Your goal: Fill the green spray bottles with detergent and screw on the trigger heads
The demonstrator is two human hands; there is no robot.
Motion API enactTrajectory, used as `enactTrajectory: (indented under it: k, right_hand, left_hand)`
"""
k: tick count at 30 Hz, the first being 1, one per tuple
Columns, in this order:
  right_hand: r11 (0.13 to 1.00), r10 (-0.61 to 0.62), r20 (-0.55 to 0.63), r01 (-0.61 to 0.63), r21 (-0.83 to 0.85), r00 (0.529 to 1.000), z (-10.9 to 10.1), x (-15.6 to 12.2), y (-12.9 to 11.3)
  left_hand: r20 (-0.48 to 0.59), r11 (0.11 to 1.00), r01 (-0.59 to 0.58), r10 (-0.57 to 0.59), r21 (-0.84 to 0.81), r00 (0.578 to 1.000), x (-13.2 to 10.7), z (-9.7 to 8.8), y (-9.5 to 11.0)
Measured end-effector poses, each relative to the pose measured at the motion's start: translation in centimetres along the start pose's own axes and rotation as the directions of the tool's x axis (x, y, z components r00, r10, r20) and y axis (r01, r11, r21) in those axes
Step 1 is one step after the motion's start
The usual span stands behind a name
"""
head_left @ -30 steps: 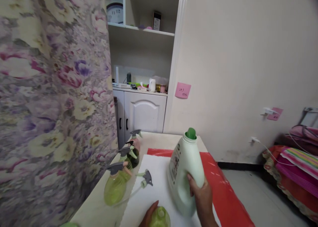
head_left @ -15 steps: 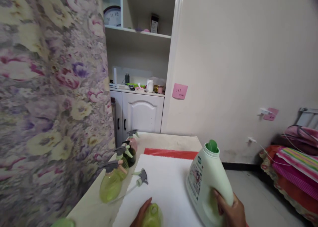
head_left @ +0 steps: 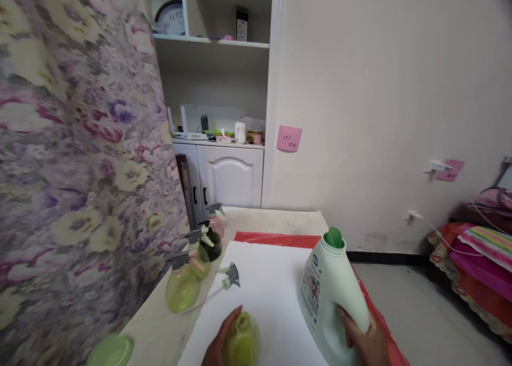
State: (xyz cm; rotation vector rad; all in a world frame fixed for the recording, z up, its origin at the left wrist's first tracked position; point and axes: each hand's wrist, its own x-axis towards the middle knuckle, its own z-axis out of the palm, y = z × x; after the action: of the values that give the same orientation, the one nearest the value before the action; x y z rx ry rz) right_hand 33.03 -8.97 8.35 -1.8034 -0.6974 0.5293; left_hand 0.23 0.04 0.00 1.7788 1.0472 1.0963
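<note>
Right hand grips jug, uncapped and roughly upright, at mat's right edge. Left hand clasps bottle at near edge, with sprayer off, lying by left edge. Both open; no pouring yet, seemingly.

The right hand grips a jug, the left hand a bottle beside it. Beyond the left grip lies a spray head, spray bottles farther left.
</note>
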Motion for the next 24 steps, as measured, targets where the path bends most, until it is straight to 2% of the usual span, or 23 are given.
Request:
enactTrajectory:
  k: [6,11,17,24]
  right_hand:
    - [0.999,-0.014,-0.001,0.014,0.029,1.000,0.0,-0.1,-0.2]
    - [0.998,0.021,0.011,-0.021,0.055,1.000,-0.1,-0.4,-0.9]
    - [0.999,0.031,-0.081,-0.028,0.036,0.996,0.3,-0.5,-0.7]
    - [0.999,0.033,-0.066,-0.030,0.044,0.997,0.3,-0.5,-1.0]
  left_hand:
    - [0.018,1.000,0.020,-0.020,-0.016,1.000,1.7,2.8,2.0]
    - [0.034,0.998,0.065,-0.065,-0.002,0.997,3.8,5.2,3.3]
    - [-0.016,0.991,0.132,-0.132,-0.014,0.991,5.1,5.8,3.0]
    - [0.013,0.989,0.146,-0.146,0.000,0.989,4.6,5.9,2.3]
